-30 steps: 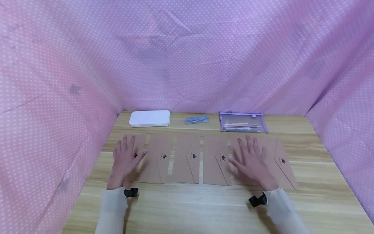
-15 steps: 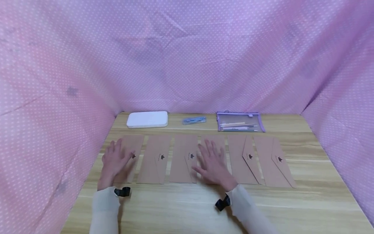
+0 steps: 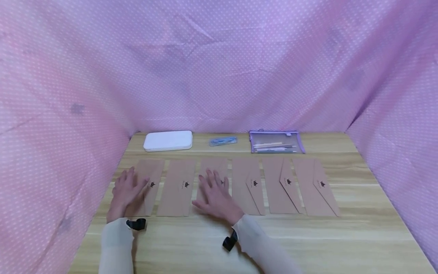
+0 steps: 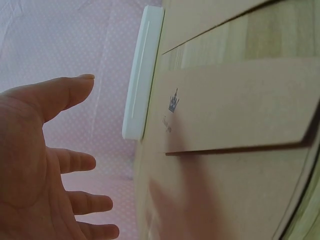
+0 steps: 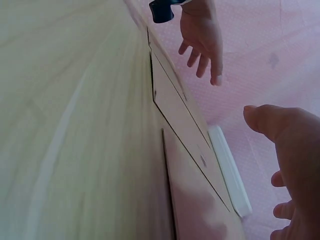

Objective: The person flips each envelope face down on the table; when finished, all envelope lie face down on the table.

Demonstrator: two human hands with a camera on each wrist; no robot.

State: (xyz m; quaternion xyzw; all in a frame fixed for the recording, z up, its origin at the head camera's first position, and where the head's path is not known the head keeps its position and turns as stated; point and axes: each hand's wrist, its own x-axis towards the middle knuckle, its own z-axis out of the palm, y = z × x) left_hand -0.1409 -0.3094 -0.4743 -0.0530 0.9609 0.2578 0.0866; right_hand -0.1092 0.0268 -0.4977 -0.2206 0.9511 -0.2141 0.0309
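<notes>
Several brown kraft envelopes lie in a row across the table, each bearing a small black crown print. Over the leftmost envelope (image 3: pixel 154 169) my left hand (image 3: pixel 124 192) is held with fingers spread, covering part of it. In the left wrist view that hand (image 4: pixel 35 170) shows apart from the paper, casting a shadow on it. My right hand (image 3: pixel 219 199) hovers palm down above the third envelope from the left (image 3: pixel 213 163), fingers spread and holding nothing. It hides much of that envelope and part of its print. Pointed flaps show on the right-hand envelopes (image 3: pixel 275 186).
Behind the row lie a white flat case (image 3: pixel 167 140), a small clear blue packet (image 3: pixel 223 141) and a purple-edged mesh pouch (image 3: pixel 277 142) with several pens. Pink dotted cloth (image 3: pixel 219 76) surrounds the wooden table (image 3: pixel 191 247) at the back and sides.
My right hand has swept left, from the fifth envelope across the fourth to the third, uncovering those behind it. The left hand has drifted slightly left. The envelopes keep their places in the row.
</notes>
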